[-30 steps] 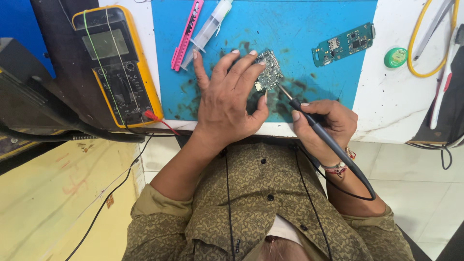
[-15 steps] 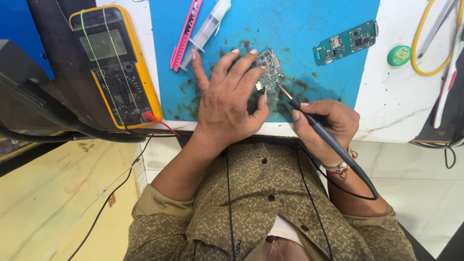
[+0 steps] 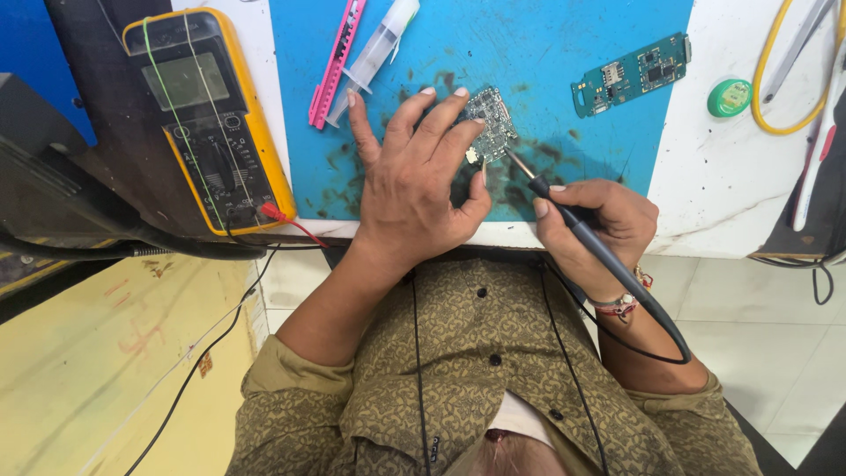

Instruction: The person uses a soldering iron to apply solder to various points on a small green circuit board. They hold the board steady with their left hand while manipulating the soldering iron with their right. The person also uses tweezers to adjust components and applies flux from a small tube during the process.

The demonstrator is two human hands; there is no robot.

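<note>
My left hand (image 3: 414, 189) lies flat over the blue work mat (image 3: 582, 35), fingers spread, pinning the small circuit board (image 3: 490, 123) down under my fingertips; the board sits near the middle of the mat, partly hidden by my index and middle fingers. My right hand (image 3: 595, 225) is closed around the soldering iron (image 3: 573, 222) in a pen grip, its tip just beside the board's lower right edge, very near my left thumb and forefinger.

That closeness is the main risk, as I judge it: if the iron slides sideways, the hot tip could touch my finger, or I could flinch and let the board skid. Only finger pressure holds the board, so a push from the tip could twist it and smear solder across neighbouring pads. The iron's black cable (image 3: 634, 348) loops back under my wrist toward my shirt; a snag there could tug the tip off its spot.

Farther off, a second green circuit board (image 3: 630, 75) rests at the mat's right edge, a syringe (image 3: 374, 55) and pink cutter (image 3: 333, 63) lie top left, and a yellow multimeter (image 3: 207, 119) sits on the tabletop (image 3: 731, 194) to my left.
</note>
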